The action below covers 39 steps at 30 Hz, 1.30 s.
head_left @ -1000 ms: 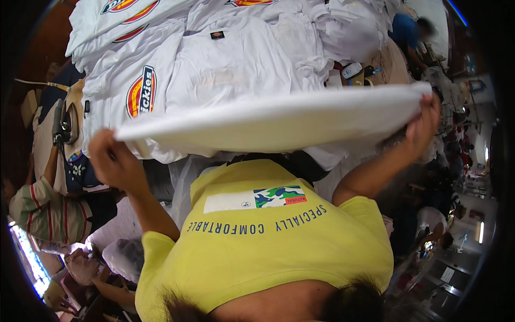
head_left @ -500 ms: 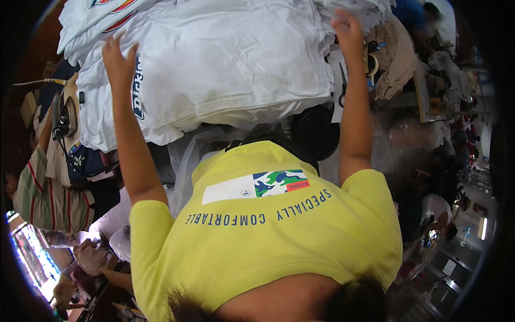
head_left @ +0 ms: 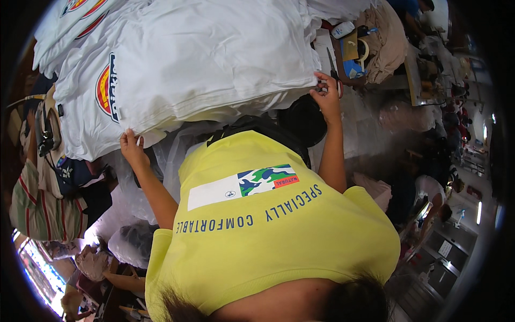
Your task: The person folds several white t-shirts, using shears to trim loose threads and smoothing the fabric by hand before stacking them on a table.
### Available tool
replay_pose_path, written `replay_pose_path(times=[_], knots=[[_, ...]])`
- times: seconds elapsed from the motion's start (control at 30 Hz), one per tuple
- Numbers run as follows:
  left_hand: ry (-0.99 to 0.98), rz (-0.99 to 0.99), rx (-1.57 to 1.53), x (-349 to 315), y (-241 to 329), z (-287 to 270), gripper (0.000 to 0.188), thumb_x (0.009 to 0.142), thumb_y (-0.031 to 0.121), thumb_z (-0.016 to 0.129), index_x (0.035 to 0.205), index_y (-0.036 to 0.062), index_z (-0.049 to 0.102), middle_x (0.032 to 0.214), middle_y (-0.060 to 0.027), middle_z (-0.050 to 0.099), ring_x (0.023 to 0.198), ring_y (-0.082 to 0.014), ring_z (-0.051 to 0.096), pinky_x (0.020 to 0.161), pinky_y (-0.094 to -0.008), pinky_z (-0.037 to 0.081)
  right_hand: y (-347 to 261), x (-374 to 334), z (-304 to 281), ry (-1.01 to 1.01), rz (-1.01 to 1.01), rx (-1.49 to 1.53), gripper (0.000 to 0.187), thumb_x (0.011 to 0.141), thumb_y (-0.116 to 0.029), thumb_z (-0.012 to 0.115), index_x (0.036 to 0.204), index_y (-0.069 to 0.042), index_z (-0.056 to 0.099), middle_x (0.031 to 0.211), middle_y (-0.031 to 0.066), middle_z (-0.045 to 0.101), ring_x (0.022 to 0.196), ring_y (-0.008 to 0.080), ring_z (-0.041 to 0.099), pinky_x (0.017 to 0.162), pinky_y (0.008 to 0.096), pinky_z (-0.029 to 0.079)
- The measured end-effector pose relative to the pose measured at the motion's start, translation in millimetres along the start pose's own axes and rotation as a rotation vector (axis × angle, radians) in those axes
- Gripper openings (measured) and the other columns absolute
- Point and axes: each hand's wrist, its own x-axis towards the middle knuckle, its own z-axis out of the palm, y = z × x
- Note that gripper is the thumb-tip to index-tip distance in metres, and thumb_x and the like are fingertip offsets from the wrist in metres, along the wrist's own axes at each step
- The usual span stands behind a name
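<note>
White shirt [head_left: 214,59] lies fairly flat on a pile of white shirts [head_left: 78,131], near edge facing the person. Left hand [head_left: 134,148]: fingertips at shirt's near left corner; cannot tell whether pinching cloth. Right hand [head_left: 328,97]: fingertips at near right corner; pinch likewise unclear. Scissors [head_left: 333,70] just beside right hand; tape roll [head_left: 365,51] farther off.

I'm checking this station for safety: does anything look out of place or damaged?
No spill or damage stands out. One mild oddity: the scissors lie close beside the right hand and the near corner of the white shirts, where a sharp tool might snag cloth.
</note>
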Motion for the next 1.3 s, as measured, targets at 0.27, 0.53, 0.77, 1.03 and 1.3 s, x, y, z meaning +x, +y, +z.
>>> replay_pose_path(times=[0.27, 0.53, 0.77, 1.03, 1.3], knots=[[-0.107, 0.085, -0.226, 5.1, 35.0, -29.0, 0.025, 0.082, 0.017, 0.063, 0.102, 0.008, 0.05, 0.077, -0.002, 0.059, 0.065, -0.0101, 0.057, 0.059, -0.0227, 0.047, 23.5, 9.3, 7.9, 0.071, -0.014, 0.075, 0.026, 0.074, 0.002, 0.058, 0.097, -0.008, 0.063, 0.1, 0.0024, 0.054, 0.084, 0.0107, 0.049, 0.072, 0.0229, 0.04], [-0.26, 0.053, -0.218, -5.3, 64.4, -26.5, 0.027, 0.084, 0.013, 0.059, 0.108, 0.0041, 0.05, 0.071, 0.0012, 0.055, 0.059, -0.005, 0.054, 0.056, -0.0177, 0.047, 12.6, 24.2, 0.6, 0.072, -0.08, 0.077, 0.02, 0.078, -0.002, 0.06, 0.097, -0.004, 0.062, 0.105, 0.0056, 0.056, 0.092, 0.0115, 0.052, 0.077, 0.022, 0.04], [-0.284, -0.226, -0.639, 34.4, 54.0, -11.5, 0.03, 0.084, 0.01, 0.057, 0.109, -0.0052, 0.049, 0.088, -0.0094, 0.062, 0.082, -0.0176, 0.062, 0.07, -0.0257, 0.053, 4.1, 76.2, 23.6, 0.11, 0.204, 0.366, 0.02, 0.082, -0.012, 0.061, 0.094, 0.003, 0.057, 0.086, 0.0063, 0.061, 0.077, 0.0092, 0.054, 0.069, 0.0206, 0.042], [-0.308, -0.222, -0.5, 40.7, 32.8, -7.0, 0.028, 0.084, 0.013, 0.059, 0.108, -0.0003, 0.053, 0.087, -0.0041, 0.06, 0.075, -0.0101, 0.056, 0.063, -0.0188, 0.047, 23.7, 88.6, 40.9, 0.134, 0.242, 0.357, 0.025, 0.08, -0.018, 0.066, 0.092, 0.003, 0.057, 0.082, 0.0053, 0.062, 0.072, 0.0077, 0.053, 0.065, 0.0195, 0.041], [0.059, 0.245, 0.194, 36.4, 37.5, -0.3, 0.024, 0.079, 0.02, 0.065, 0.099, 0.0066, 0.061, 0.079, 0.0013, 0.055, 0.076, -0.009, 0.05, 0.064, -0.0243, 0.042, 30.1, 94.6, 34.6, 0.085, 0.294, 0.282, 0.027, 0.08, -0.021, 0.065, 0.094, 0.001, 0.058, 0.079, 0.0038, 0.06, 0.069, 0.0095, 0.052, 0.063, 0.0221, 0.041]])
